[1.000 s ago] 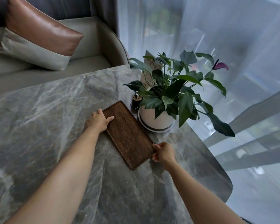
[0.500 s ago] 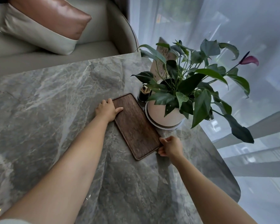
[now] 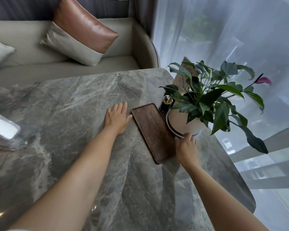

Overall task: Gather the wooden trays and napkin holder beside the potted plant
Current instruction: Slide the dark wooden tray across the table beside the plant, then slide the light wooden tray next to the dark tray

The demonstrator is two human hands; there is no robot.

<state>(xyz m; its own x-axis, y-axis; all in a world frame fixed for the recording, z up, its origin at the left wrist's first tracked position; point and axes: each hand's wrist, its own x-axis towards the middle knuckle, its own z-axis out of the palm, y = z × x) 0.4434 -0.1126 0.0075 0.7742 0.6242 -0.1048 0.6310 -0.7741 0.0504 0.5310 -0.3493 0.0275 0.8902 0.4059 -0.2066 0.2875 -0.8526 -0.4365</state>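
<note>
A dark wooden tray [image 3: 154, 130] lies flat on the grey marble table [image 3: 73, 105], its right long edge against the saucer of the white potted plant [image 3: 183, 122]. My left hand [image 3: 118, 118] lies flat and open on the table just left of the tray's far end, thumb at its rim. At the tray's right edge near the pot, my right hand [image 3: 186, 147] has its thumb on the rim and fingers curled between tray and saucer. I see only one tray.
A small dark toothpick jar [image 3: 165, 105] stands between the tray's far corner and the pot. A printed paper card [image 3: 182, 77] stands behind the leaves. A glass object [image 3: 5, 130] sits far left. A sofa with cushions [image 3: 80, 35] lies beyond the table. The rounded table edge [image 3: 232, 164] runs right.
My left hand came off the tray's far end and now lies flat beside it. My right hand slid from the near corner up the right edge. The tray now sits against the pot's saucer.
</note>
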